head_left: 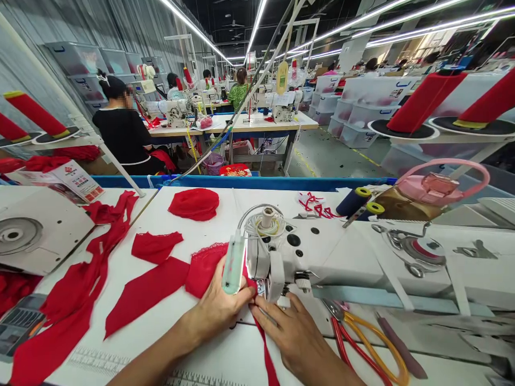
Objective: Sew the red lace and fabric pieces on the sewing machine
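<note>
A white sewing machine (257,257) stands in front of me, its needle area partly hidden by a small green-tinted lamp (233,265). Red fabric with a lace edge (203,265) lies to the left of the presser foot and runs under it. My left hand (219,300) is closed on this fabric, thumb close to the foot; the lamp covers some of its fingers. Just right of it, my right hand (287,327) pinches at a narrow red fabric strip (265,356) that hangs toward me from the foot. The fingertips of both hands almost meet.
Cut red pieces (147,292) and a red bundle (193,203) lie left and behind. Orange-handled scissors (372,343) rest near my right forearm, navy thread spools (354,201) beyond. Red thread cones (426,99) stand on the right. A person in black (120,131) sits ahead.
</note>
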A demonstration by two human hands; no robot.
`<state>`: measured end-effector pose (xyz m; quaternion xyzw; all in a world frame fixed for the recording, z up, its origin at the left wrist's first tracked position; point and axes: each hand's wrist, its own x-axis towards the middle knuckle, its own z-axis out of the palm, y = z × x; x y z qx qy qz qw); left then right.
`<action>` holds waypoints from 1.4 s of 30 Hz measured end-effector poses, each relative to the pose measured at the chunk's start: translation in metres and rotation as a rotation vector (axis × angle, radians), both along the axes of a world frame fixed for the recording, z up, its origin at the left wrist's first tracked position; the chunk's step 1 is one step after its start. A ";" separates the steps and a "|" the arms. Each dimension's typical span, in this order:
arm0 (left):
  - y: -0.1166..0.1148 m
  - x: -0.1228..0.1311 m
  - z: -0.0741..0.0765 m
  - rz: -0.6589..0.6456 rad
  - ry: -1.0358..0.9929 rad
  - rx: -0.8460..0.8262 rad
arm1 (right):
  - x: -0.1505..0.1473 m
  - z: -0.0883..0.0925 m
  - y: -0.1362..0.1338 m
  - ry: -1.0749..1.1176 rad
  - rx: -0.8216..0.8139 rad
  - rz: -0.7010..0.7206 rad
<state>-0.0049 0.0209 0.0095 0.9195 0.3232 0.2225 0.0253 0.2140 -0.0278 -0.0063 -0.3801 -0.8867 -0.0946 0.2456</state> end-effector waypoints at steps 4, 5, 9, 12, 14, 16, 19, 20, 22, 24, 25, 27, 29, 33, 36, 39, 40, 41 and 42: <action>-0.004 0.001 -0.003 -0.003 0.027 0.039 | 0.001 -0.003 -0.001 -0.007 0.018 0.013; -0.006 0.000 -0.002 -0.002 0.044 0.045 | 0.001 -0.003 -0.002 -0.005 0.017 0.022; -0.009 -0.001 -0.001 -0.023 0.084 0.090 | 0.002 -0.004 -0.004 0.018 -0.001 0.031; -0.008 0.000 -0.002 -0.032 0.044 0.145 | 0.002 -0.003 -0.004 0.017 -0.013 0.032; -0.008 0.001 -0.002 -0.029 0.016 0.166 | 0.002 -0.003 -0.004 0.010 -0.015 0.033; -0.008 0.002 -0.002 -0.027 0.016 0.175 | 0.003 -0.004 -0.004 0.006 -0.014 0.027; -0.011 0.001 -0.001 -0.009 0.056 0.180 | 0.003 -0.004 -0.005 0.008 -0.012 0.037; -0.013 0.001 -0.001 -0.002 0.076 0.180 | 0.003 -0.004 -0.005 0.012 -0.011 0.043; -0.016 0.001 -0.002 0.006 0.105 0.181 | 0.003 -0.003 -0.006 0.020 -0.012 0.048; -0.019 0.002 -0.004 0.017 0.098 0.181 | 0.004 -0.003 -0.006 0.036 -0.002 0.049; -0.020 0.003 -0.006 0.026 0.082 0.188 | 0.004 -0.003 -0.005 0.049 0.007 0.051; -0.021 0.005 -0.008 0.037 0.043 0.214 | 0.005 -0.004 -0.004 0.077 0.015 0.059; -0.021 0.007 -0.007 0.040 0.018 0.227 | 0.006 -0.005 -0.002 0.092 -0.003 0.059; -0.021 0.009 -0.006 0.048 0.040 0.209 | 0.007 -0.008 -0.001 0.098 -0.023 0.069; -0.021 0.008 -0.011 0.049 0.058 0.268 | 0.008 -0.008 -0.002 0.107 -0.025 0.071; -0.019 0.006 -0.018 0.070 0.116 0.303 | 0.007 -0.007 -0.002 0.090 -0.036 0.059; -0.017 0.006 -0.019 0.082 0.146 0.292 | 0.007 -0.006 -0.001 0.079 -0.038 0.052; -0.016 0.005 -0.019 0.094 0.175 0.273 | 0.007 -0.006 -0.001 0.068 -0.037 0.047; -0.015 0.005 -0.018 0.107 0.197 0.253 | 0.006 -0.006 -0.001 0.049 -0.042 0.040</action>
